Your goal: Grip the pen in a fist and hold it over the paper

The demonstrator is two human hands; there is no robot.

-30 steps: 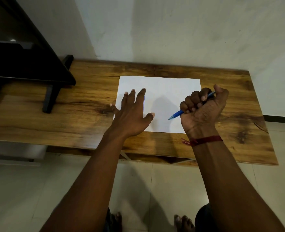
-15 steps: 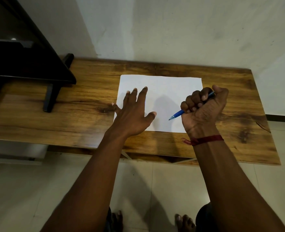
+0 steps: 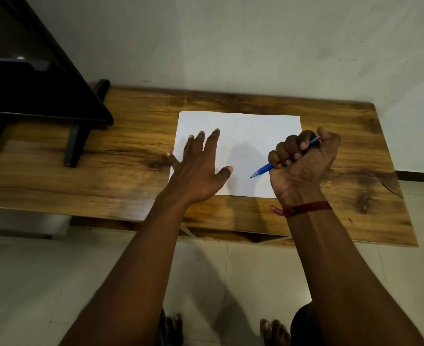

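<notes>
Pale plaster wall is running behind a low wooden table [image 3: 121,171], and at its far left a black stand [image 3: 43,96] is resting with one dark leg on the boards. Moving right, the left hand [image 3: 198,168] is lying flat with straight, spread fingers, holding nothing; its fingertips and thumb are resting on the left part of a white sheet of paper [image 3: 246,136] while the little finger is reaching past the sheet's left edge onto the wood. The paper is lying in the middle of the table with its long sides running left to right, and no marks are showing on it. Further right, the right hand [image 3: 303,163] is gripping a blue pen [image 3: 263,169] in a closed fist, all fingers curled round the barrel and the thumb sitting over the top end. The pen's long axis is running diagonally, tip pointing down and left toward the sheet's near half, rear end rising up and right past the thumb; whether the tip is touching cannot be told. A red thread [image 3: 305,208] is circling that wrist. Judging by this, the paper is being steadied before writing, and the next stroke is probably calling for the tip to be lowered while the flat palm keeps the sheet pinned
</notes>
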